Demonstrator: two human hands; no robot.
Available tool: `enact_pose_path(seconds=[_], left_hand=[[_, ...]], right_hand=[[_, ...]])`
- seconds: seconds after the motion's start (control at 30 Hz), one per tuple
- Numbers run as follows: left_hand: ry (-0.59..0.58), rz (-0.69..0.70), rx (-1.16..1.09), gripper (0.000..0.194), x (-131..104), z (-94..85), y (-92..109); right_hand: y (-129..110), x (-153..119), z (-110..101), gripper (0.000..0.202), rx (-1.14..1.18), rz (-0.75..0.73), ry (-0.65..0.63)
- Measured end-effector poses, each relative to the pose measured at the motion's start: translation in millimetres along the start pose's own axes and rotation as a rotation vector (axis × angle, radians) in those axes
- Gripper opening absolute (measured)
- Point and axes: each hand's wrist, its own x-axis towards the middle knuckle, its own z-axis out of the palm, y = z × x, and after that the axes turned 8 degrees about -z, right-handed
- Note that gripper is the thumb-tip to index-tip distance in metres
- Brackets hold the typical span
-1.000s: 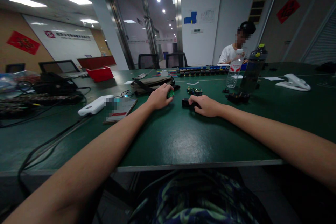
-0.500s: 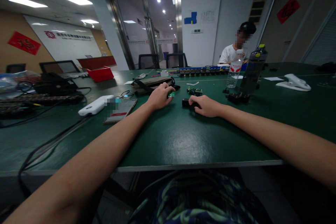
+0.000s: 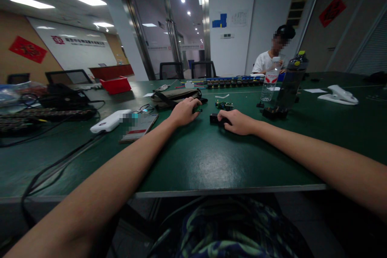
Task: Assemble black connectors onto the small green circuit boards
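My left hand (image 3: 185, 112) is closed on a small green circuit board (image 3: 197, 109), which shows at its fingertips above the green table (image 3: 208, 157). To the right, my right hand (image 3: 237, 121) grips a black block (image 3: 214, 118) resting on the table; its right part is hidden under the fingers. Just behind that hand lie more green circuit boards (image 3: 224, 105). A grey-brown pouch (image 3: 165, 98) with a black strap sits behind my left hand.
A phone (image 3: 139, 128) and a white device (image 3: 110, 121) with cables lie left. At right stand a clear bottle (image 3: 270, 82) and a dark bottle (image 3: 292, 82), beside black parts (image 3: 274, 113) and a white stand (image 3: 338, 96). A person (image 3: 269, 58) sits across.
The green board at my left fingertips has tilted slightly and looks darker. My right hand and the black block have stayed in place.
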Motion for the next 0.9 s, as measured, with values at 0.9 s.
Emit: enact_pose_path(seconds=[0.9], left_hand=[[-0.027,-0.052,-0.031,0.035,0.2,-0.4,0.2]], right_hand=[[2.3,-0.8,1.6,0.026,0.017,-0.009,0.022]])
